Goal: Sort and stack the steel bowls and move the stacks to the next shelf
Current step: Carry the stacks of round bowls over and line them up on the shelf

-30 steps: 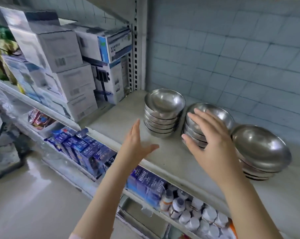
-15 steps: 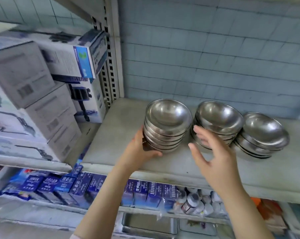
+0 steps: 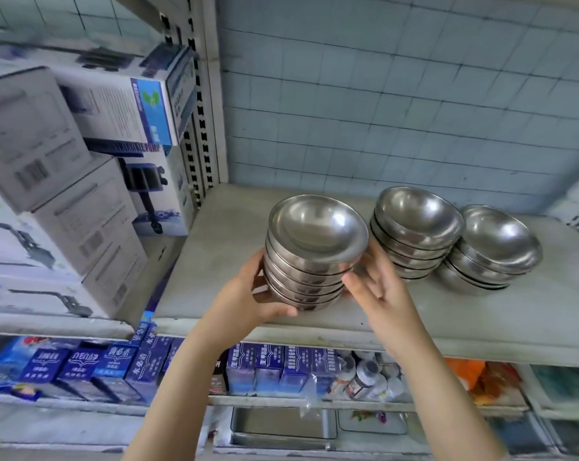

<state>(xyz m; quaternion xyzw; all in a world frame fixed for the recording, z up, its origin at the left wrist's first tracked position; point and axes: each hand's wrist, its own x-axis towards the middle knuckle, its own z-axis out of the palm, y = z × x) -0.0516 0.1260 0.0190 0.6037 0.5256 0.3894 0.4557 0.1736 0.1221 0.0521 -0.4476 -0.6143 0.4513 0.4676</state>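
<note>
Three stacks of steel bowls stand on a pale shelf board (image 3: pixel 215 254). My hands hold the left stack (image 3: pixel 314 234), several bowls high, near the shelf's front edge. My left hand (image 3: pixel 248 294) grips its left side, thumb curled under the base. My right hand (image 3: pixel 381 294) cups its right side, thumb on the lower bowls and fingers reaching behind. The stack leans slightly; I cannot tell whether its base still touches the board. The middle stack (image 3: pixel 414 224) and the right stack (image 3: pixel 497 244) stand untouched behind my right hand.
White cartons (image 3: pixel 82 211) fill the neighbouring shelf on the left, past a slotted metal upright (image 3: pixel 201 94). A tiled wall (image 3: pixel 381 111) closes the back. On the lower shelf are blue boxes (image 3: pixel 115 364) and small bottles (image 3: pixel 367 377).
Both hands have closed in on the left stack: the left thumb slid under its base and the right hand moved from the middle stack to its right side. The view came closer.
</note>
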